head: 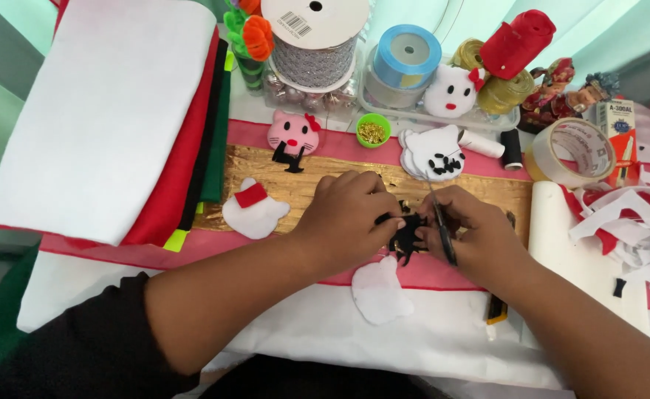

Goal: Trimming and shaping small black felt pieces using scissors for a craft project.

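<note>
two hands meet over the middle of the tabletop, a little toward the near edge. left hand point(351, 214) has its fingers pinched narrow on a scrap of black felt point(405, 235); right hand point(473, 236) is closed around small scissors point(440, 222), blades pointing away toward the far edge, tips at or just beside the felt. felt sits between the two hands, above the pink cloth point(214, 247).

handling, by judgement: the felt looks thin, light and floppy, not slippery, not fragile but easy to crease or snip wrongly. best held by its edge close to the cut, as the left fingers do, so it does not sag.

just nearer than the hands: a white cutout point(379, 292) lying flat, touching neither hand. left of the hands, a white cat shape with red bow point(253, 210) on the gold sheet point(303, 185).

farther: a pink cat face point(293, 133), a green cup of pins point(373, 131), a white cat stack point(434, 153) with black bits on it.

edges and room: felt stack point(111, 111) fills the left side; white and red scraps point(628, 229) and a tape roll point(572, 151) crowd the right edge; spools point(314, 37) line the far edge. open room is mainly the strip along the near edge.
</note>
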